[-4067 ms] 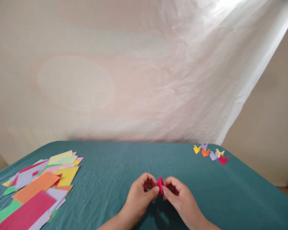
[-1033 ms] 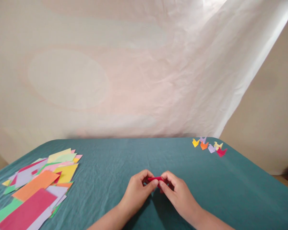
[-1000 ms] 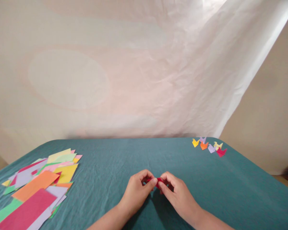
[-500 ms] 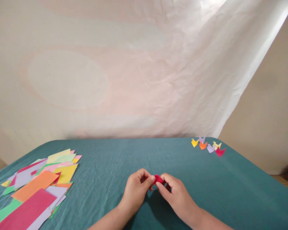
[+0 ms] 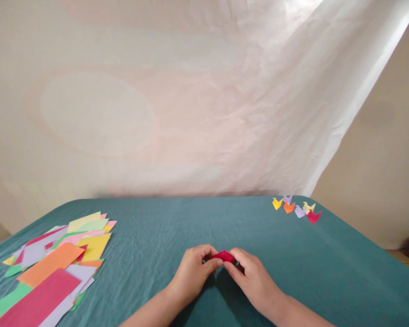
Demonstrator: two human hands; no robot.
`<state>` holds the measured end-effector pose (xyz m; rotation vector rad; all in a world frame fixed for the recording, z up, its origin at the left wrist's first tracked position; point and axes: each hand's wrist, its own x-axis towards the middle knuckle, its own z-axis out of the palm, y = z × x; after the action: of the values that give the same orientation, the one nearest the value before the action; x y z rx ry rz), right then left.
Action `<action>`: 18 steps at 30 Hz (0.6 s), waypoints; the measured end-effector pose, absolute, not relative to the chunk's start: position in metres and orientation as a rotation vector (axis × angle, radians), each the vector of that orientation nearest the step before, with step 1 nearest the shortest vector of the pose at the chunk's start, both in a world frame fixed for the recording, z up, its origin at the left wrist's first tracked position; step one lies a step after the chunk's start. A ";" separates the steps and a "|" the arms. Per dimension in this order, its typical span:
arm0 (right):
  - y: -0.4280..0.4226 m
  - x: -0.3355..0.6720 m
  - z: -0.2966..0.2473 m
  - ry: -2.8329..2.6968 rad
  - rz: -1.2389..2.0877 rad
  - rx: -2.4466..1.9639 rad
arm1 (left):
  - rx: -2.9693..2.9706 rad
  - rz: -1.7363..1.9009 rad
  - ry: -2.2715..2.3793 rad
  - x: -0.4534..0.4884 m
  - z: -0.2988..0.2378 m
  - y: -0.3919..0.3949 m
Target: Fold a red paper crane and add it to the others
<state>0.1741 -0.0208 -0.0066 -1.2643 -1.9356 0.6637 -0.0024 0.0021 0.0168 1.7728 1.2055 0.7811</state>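
Note:
A small folded red paper (image 5: 224, 256) is held between both hands, low in the middle of the head view, just above the cloth. My left hand (image 5: 196, 271) pinches its left side, the thumb in front and the fingers behind. From the right, my right hand (image 5: 250, 274) grips the other end with thumb and fingers. The fingertips cover the paper's ends, so its full shape is hidden; its visible top rises to a low point.
A dark green cloth (image 5: 150, 236) covers the table. Loose coloured paper sheets (image 5: 51, 265) overlap on the left. Several folded paper birds (image 5: 300, 211) lie at the far right, near the edge. A pale sheet (image 5: 191, 113) hangs behind the table.
The left fingers and thumb have shifted on the red paper, and more of its peaked upper edge shows. Both hands stay in nearly the same place.

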 end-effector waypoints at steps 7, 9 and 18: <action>-0.018 0.175 -0.002 -1.859 0.757 -1.296 | 1.851 0.801 1.268 -0.002 0.019 0.001; -0.018 0.174 -0.001 -1.849 0.765 -1.293 | 1.876 0.808 1.279 -0.002 0.019 0.000; -0.020 0.176 -0.004 -1.942 0.613 -1.281 | 1.890 0.770 1.256 -0.002 0.016 0.000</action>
<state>0.1756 -0.0195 -0.0040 -1.2806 -1.9418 0.6126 -0.0021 -0.0002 0.0156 1.8896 1.2561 0.7703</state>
